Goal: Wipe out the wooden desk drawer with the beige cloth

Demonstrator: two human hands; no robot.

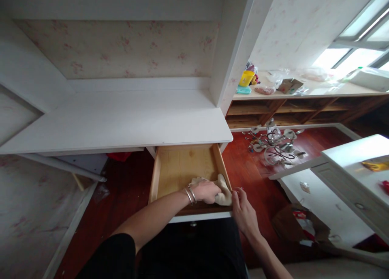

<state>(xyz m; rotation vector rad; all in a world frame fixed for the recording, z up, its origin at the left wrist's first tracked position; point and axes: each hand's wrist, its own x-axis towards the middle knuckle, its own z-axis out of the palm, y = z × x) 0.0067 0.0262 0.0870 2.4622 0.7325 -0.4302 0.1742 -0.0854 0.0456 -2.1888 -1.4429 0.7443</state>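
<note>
A wooden drawer (185,161) is pulled out from under the white desk (130,125). Inside its front right corner, my left hand (206,191) is closed on a cream-coloured cloth (224,192), part of which bunches up against the drawer's right side. Two silver bangles circle the left wrist. My right hand (243,210) rests at the outer front right corner of the drawer, fingers bent against its edge; whether they pinch anything is hidden. A small round knob (193,224) shows on the white drawer front.
A chandelier (276,143) lies on the red wooden floor to the right. Behind it, a low shelf unit (291,104) carries a yellow cup (246,78), bags and a box. A white cabinet (349,169) and an open cardboard box (288,226) stand at the lower right.
</note>
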